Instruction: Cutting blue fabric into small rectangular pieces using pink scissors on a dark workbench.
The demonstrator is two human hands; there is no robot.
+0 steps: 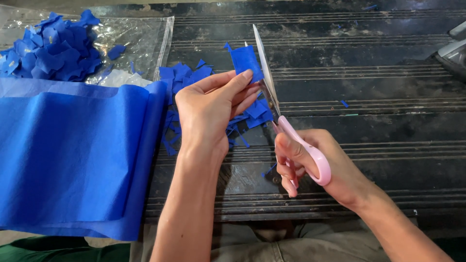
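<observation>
My left hand (pixel 213 109) pinches a small blue paper piece (pixel 245 62) between thumb and fingers, held upright above the dark table. My right hand (pixel 310 162) grips pink-handled scissors (pixel 310 150) whose long metal blades (pixel 264 63) point away from me, their edge against the right side of the blue piece. Several blue scraps (pixel 255 114) lie on the table under and beside my left hand.
A large folded sheet of blue tissue paper (pixel 73 155) covers the left of the dark ribbed table (pixel 378 121). At the far left, a heap of cut blue pieces (pixel 48 48) rests on clear plastic (pixel 145 39). A grey object (pixel 454 51) sits at the right edge.
</observation>
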